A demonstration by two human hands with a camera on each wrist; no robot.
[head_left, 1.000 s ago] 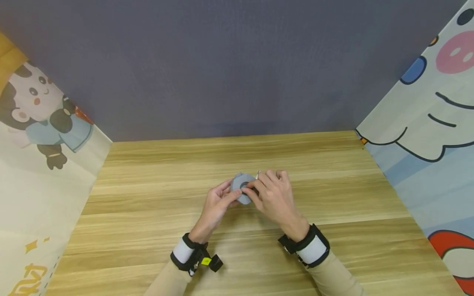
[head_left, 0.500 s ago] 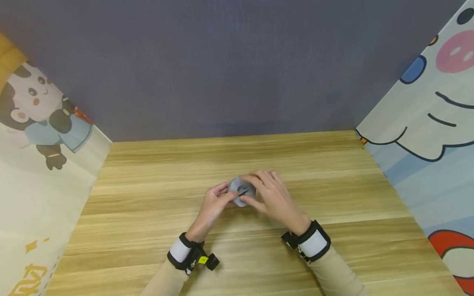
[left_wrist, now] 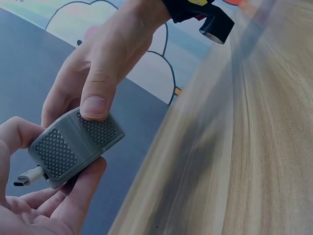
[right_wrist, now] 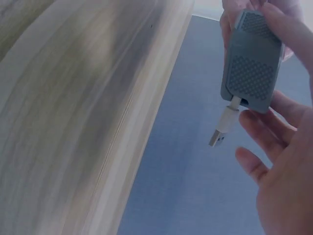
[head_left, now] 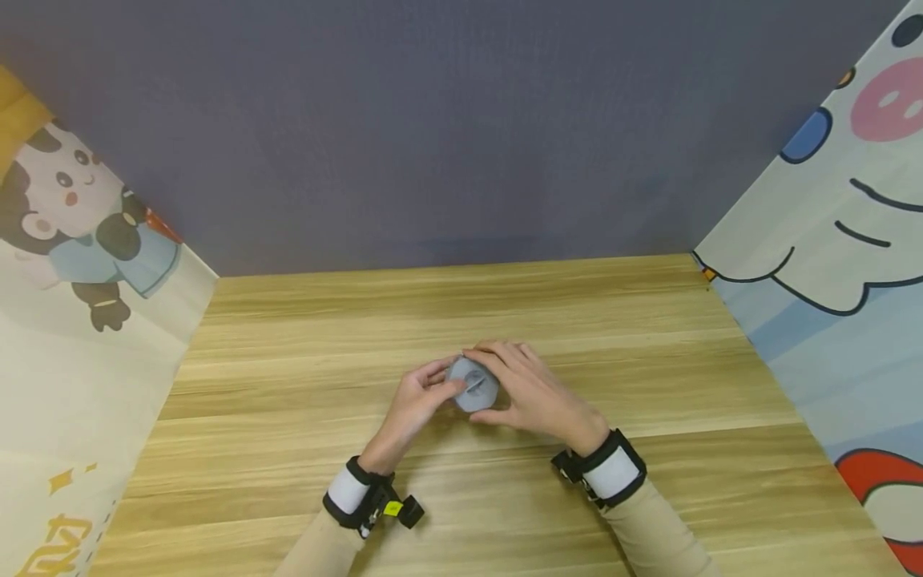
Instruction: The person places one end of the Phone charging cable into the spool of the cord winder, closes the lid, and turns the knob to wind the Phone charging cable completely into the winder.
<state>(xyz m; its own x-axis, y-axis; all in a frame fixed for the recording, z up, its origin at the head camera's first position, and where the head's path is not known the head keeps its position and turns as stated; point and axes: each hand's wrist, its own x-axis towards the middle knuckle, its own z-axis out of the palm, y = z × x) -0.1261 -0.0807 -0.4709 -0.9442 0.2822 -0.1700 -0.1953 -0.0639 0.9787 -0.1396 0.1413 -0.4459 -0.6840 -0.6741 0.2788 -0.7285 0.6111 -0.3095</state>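
Both hands hold a small grey cable reel (head_left: 473, 384) just above the wooden table (head_left: 303, 417), mid-table. Left hand (head_left: 417, 402) pinches its edge w/ thumb, right hand (head_left: 530, 393) curls round it. Short white USB plug (right_wrist: 222, 128) sticks out.

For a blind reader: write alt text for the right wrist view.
A grey case with dimpled sides is held up between both hands, a short white plug hanging from its lower end. The right hand cups it from the right; the left hand grips its top. The wood table blurs past on the left.
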